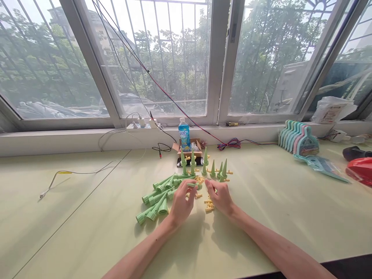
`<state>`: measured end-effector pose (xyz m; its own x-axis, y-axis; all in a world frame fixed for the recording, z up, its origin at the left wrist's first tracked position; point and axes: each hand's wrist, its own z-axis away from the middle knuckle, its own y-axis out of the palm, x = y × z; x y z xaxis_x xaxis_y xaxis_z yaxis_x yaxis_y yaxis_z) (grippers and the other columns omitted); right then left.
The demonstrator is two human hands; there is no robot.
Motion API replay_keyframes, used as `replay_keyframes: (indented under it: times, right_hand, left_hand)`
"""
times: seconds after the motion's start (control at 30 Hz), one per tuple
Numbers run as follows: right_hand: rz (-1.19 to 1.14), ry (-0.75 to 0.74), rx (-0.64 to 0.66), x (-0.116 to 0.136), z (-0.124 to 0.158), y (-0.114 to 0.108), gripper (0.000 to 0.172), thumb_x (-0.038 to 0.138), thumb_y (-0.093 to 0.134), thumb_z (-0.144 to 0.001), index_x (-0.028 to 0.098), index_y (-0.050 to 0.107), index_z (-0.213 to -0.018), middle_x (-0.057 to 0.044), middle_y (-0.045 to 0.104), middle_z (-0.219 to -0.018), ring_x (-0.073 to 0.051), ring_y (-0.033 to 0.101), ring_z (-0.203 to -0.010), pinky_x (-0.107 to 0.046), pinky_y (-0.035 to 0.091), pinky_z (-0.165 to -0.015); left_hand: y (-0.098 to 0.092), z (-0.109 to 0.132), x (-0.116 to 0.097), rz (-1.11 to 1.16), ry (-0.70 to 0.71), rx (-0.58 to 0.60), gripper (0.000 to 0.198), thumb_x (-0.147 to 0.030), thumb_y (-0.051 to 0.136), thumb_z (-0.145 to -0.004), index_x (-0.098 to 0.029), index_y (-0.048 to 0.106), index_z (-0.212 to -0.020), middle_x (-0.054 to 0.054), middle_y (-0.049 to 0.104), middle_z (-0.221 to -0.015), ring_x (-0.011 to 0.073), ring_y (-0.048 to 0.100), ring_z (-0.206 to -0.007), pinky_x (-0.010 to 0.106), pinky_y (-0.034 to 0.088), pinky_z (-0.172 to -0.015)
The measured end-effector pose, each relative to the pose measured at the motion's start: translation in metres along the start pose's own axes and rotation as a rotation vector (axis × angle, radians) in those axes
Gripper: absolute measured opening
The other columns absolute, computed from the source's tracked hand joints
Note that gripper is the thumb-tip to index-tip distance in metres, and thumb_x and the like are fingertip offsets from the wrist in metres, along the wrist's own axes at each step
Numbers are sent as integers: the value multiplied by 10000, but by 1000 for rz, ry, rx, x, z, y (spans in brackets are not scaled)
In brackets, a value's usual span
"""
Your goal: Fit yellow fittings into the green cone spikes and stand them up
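Observation:
My left hand (181, 202) is closed round a green plastic spike (192, 185), holding it on its side over the table. My right hand (220, 195) is curled, its fingertips pinched close to the spike's end; what they hold is too small to make out. A pile of green spikes (158, 193) lies flat just left of my left hand. Several green spikes (205, 164) stand upright behind both hands. Small yellow pieces (208, 204) are scattered between and under my hands.
A drink bottle (184, 133) and a small cardboard box (190, 148) stand by the window sill. A white cable (87, 170) runs across the left of the pale green table (87, 232). Pastel holders (298, 137), plastic bags and a red object (360, 170) lie at the right.

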<state>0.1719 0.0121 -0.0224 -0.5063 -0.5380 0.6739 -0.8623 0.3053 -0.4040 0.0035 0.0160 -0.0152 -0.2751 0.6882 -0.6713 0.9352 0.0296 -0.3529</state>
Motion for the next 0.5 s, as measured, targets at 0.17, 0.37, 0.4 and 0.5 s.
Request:
replay_keyframes:
  times: [0.17, 0.37, 0.4, 0.5]
  right_hand:
    - [32, -58, 53, 1, -1, 0, 490, 375, 398, -998, 198, 276, -557, 55, 287, -490, -86, 242, -466, -248, 238, -482]
    - [72, -108, 131, 3, 0, 3, 464, 336, 416, -982, 197, 276, -563, 53, 301, -498, -91, 260, -483, -243, 252, -506]
    - [81, -117, 148, 4, 0, 3, 456, 324, 419, -978, 196, 279, -564, 52, 310, -501, -91, 268, -485, -241, 259, -514]
    - [112, -161, 178, 5, 2, 6, 432, 286, 430, -963, 192, 287, -566, 51, 328, -504, -87, 281, -483, -234, 270, -531]
  left_hand:
    - [-1, -2, -1, 3, -56, -50, 94, -270, 525, -950, -193, 579, -945, 22, 618, -912, 97, 611, -649, 268, 589, -631]
    - [-4, -5, 0, 18, -90, -48, 111, -292, 531, -943, -194, 580, -930, 19, 630, -871, 113, 632, -656, 267, 591, -624]
    - [-6, -7, 0, 8, -82, -43, 113, -292, 525, -945, -194, 579, -929, 20, 630, -873, 114, 632, -656, 269, 590, -631]
    - [-9, -14, 0, -63, -35, -17, 135, -289, 493, -958, -195, 585, -926, 30, 632, -911, 114, 631, -664, 279, 584, -667]
